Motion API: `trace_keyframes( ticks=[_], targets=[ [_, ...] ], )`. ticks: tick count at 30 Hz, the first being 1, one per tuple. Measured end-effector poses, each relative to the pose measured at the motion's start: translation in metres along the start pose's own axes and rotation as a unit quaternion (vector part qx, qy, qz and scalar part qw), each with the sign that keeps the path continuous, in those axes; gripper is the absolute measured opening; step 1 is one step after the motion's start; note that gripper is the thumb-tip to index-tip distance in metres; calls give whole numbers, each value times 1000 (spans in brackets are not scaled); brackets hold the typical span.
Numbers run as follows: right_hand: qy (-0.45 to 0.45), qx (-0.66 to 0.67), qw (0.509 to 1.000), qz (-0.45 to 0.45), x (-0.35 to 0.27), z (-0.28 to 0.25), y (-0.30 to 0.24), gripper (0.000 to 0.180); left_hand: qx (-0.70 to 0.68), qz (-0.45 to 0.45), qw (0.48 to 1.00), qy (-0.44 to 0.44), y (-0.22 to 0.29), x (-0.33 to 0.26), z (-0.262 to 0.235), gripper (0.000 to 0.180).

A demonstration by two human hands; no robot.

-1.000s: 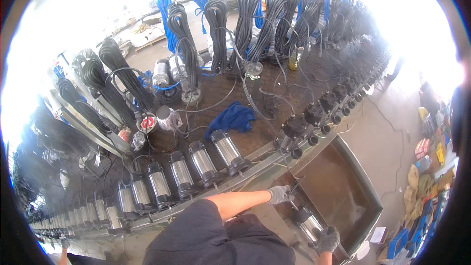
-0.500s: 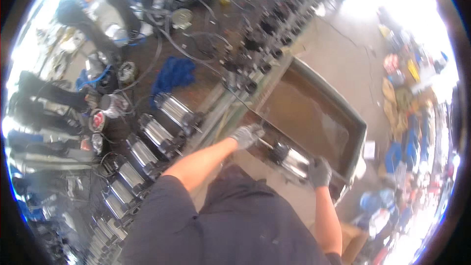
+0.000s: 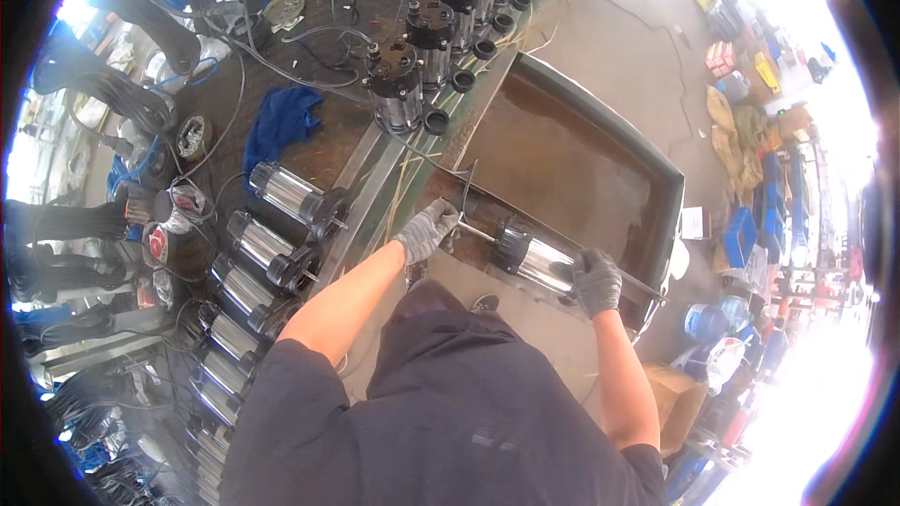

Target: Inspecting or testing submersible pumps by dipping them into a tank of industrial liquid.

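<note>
A silver cylindrical motor (image 3: 546, 264) with a black end cap lies along the near side of a tank. Its thin metal shaft (image 3: 477, 231) points toward my left. My left hand (image 3: 428, 230), in a grey glove, is closed at the shaft's tip; its fingers partly hide what they grip. A grey cable (image 3: 468, 178) runs from the workbench down beside these fingers. Around the motor's right end wraps my right hand (image 3: 595, 281), also gloved, covering that end.
The rectangular tank (image 3: 619, 141), holding brown liquid, stands just beyond my hands. On the workbench (image 3: 323, 141) at left lie several silver motors (image 3: 272, 244) in a row, a blue cloth (image 3: 283, 122) and coiled black cables (image 3: 141, 23). Upright motors (image 3: 394, 84) line the bench edge.
The whole view has shifted, so bench, tank and hands sit differently in the picture. Both hands stay at the same ends of the motor.
</note>
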State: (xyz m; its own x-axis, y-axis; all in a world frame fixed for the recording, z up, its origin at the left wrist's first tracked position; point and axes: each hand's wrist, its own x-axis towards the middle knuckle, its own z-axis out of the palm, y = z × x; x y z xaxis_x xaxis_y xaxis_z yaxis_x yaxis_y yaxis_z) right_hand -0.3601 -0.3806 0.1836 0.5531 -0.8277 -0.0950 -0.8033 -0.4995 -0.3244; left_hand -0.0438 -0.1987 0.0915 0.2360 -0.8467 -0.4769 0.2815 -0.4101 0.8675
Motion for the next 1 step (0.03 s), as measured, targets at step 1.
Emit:
trace_keyframes(
  ticks=[1],
  targets=[
    [23,3,1000,-3,0,3,1,22,5,-16,1000,7,0,1,1,19]
  ],
)
